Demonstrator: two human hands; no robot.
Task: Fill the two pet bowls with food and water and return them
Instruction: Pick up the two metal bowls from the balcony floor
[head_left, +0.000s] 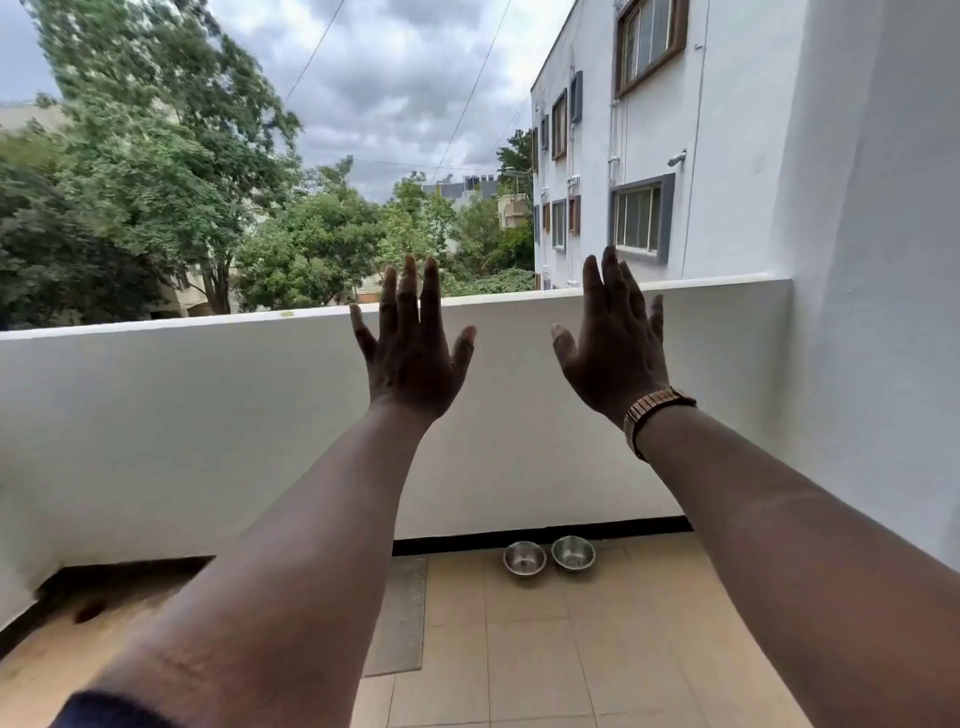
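Two small steel pet bowls stand side by side on the tiled balcony floor against the far wall, the left bowl (524, 558) and the right bowl (573, 552). Both look empty. My left hand (410, 343) is raised in front of me with fingers spread, holding nothing. My right hand (613, 343), with a watch on the wrist, is raised the same way, fingers apart and empty. Both hands are high above and well short of the bowls.
A white parapet wall (182, 395) closes the balcony ahead. A white side wall (872, 312) stands on the right. A grey floor mat (402, 618) lies left of the bowls. Trees and a white building are beyond.
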